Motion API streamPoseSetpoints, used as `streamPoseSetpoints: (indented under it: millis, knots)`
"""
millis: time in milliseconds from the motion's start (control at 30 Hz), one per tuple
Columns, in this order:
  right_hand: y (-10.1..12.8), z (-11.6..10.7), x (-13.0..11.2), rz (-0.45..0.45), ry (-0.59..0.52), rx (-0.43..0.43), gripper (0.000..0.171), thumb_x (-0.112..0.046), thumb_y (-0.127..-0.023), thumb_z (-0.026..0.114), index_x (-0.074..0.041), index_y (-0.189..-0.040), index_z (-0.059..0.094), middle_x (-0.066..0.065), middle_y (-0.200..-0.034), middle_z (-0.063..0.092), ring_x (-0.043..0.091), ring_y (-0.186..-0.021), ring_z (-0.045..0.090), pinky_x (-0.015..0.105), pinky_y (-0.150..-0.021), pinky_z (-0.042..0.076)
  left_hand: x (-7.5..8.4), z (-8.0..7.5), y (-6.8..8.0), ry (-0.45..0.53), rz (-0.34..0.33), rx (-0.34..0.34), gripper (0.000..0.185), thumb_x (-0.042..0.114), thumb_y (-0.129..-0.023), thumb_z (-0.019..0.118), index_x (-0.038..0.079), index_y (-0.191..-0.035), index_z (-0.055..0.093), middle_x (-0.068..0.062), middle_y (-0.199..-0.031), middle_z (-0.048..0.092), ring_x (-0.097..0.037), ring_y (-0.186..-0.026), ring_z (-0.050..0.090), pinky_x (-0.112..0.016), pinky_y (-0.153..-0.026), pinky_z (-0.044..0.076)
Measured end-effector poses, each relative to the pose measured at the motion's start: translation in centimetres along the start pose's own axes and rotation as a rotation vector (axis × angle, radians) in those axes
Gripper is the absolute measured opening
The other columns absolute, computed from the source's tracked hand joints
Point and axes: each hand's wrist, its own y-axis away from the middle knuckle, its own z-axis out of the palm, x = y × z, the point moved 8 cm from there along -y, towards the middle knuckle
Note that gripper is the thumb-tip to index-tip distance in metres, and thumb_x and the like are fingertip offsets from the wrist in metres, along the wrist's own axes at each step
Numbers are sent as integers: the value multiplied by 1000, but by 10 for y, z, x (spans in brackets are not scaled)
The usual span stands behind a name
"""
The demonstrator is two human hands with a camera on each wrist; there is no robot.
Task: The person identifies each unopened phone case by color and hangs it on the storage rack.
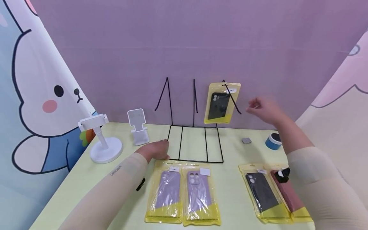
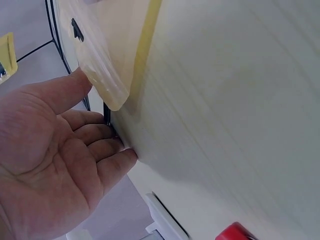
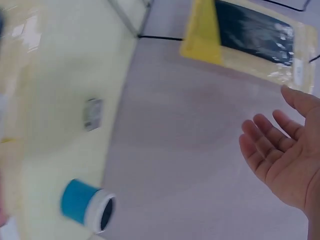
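Hands spread across a wire display, a person rests the left hand (image 1: 155,150), fingers loosely bent and thumb apart, at the near left corner of a black rack (image 1: 206,145); whether it bears weight cannot be told. Holding nothing, the right hand (image 1: 265,110) hovers half open just beside a bagged dark phone case (image 1: 218,105) on the right-hand hook (image 1: 237,107). Each pack should prove light, its film soft and slippery, the case inside slightly flexible and hardly fragile; the top edge beside the punched hole looks the best place to pinch. From left, one bagged lavender case (image 1: 168,191) and its lavender neighbor (image 1: 199,195) lie before the rack, glossy film over yellow lower ends, white labels near the top. Above and beyond, the hung pack tilts slightly, also labeled. At right, a bagged black case (image 1: 261,191) lies close beside a bagged reddish case (image 1: 287,193), partly hidden by the forearm.
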Motion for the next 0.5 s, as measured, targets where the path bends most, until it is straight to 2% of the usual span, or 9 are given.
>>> streamPoseSetpoints:
  millis: [200,400,500]
  knots:
    - [26,40,28,-23,110,-113,42,-34,-95,63,-4,-124,56,16,-115,62,33,-106,59,50,-88,54,-1,1,1,18,6,-2,78,32,-95,64,-9,-150,26,-29,-159,19,-42,-148,20,-48,-123,18]
    - [51,78,43,-41,113,-225,41,-34,-92,68,-2,-117,62,11,-107,66,24,-94,61,41,-78,56,-2,1,0,34,1,-1,78,32,-95,63,-8,-151,25,-28,-159,18,-41,-148,19,-48,-123,17]
    - [62,94,51,-34,110,-272,36,-30,-92,68,-4,-116,63,10,-106,66,22,-93,61,39,-77,54,-3,2,-1,23,2,-3,79,33,-96,62,-8,-151,25,-27,-159,18,-40,-148,19,-48,-123,17]
